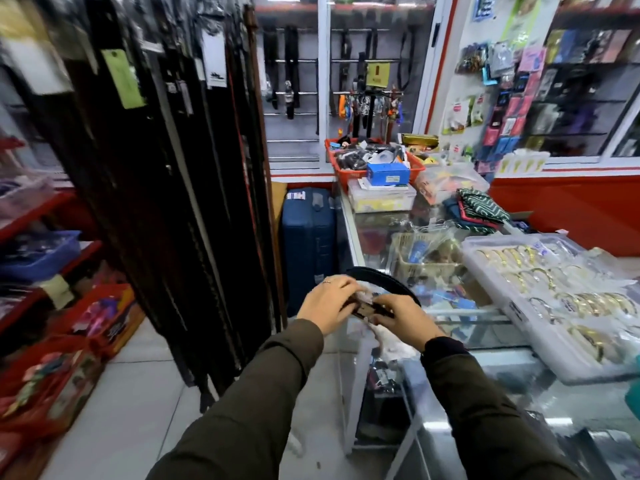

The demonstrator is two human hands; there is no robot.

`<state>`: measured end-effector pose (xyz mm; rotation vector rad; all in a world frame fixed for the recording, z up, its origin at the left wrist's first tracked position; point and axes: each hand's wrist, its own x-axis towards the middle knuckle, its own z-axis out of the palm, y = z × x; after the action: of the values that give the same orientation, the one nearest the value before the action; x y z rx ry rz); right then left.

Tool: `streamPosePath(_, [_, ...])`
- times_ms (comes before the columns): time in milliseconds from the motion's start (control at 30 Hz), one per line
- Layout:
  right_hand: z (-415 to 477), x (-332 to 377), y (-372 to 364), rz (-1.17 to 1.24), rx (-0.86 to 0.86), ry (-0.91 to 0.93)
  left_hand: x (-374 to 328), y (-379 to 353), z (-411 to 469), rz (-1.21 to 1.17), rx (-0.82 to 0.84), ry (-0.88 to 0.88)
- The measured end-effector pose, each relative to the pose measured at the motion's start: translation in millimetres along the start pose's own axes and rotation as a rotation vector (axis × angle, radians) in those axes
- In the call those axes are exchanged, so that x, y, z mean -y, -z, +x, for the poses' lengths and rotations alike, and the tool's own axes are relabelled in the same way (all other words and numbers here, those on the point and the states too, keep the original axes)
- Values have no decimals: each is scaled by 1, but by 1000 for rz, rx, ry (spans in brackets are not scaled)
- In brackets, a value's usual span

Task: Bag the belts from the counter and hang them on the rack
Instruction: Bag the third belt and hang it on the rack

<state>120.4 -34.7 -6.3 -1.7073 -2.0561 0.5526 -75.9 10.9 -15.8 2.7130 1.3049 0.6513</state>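
Both my hands hold one black belt [377, 276], which arcs in a loop above them in front of the glass counter [485, 372]. My left hand [327, 301] grips the buckle end from the left. My right hand [403, 315] pinches the same end from the right, and a clear plastic bag [388, 341] hangs crumpled below it. The belt rack [166, 174], full of hanging black and brown belts, stands close on my left. The buckle itself is mostly hidden by my fingers.
On the counter lie a clear tray of gold bangles [554, 299], a wicker basket [426, 258], folded cloths [478, 209] and a red basket of goods [374, 161]. A blue suitcase [308, 244] stands between rack and counter. Red shelves and boxed goods [69, 358] line the left.
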Motion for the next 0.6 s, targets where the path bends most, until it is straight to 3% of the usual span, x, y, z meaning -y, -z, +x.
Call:
streamPosePath(100, [11, 30, -3, 122, -40, 70, 12, 29, -19, -202, -164, 167])
streamPosePath(333, [33, 92, -7, 406, -33, 160, 19, 74, -44, -1098, -510, 801])
streamPosePath(433, [37, 115, -5, 512, -31, 212, 24, 89, -55, -1246, -540, 788])
streamPosePath(600, [45, 141, 3, 603, -46, 292, 21, 121, -59, -1150, -657, 696])
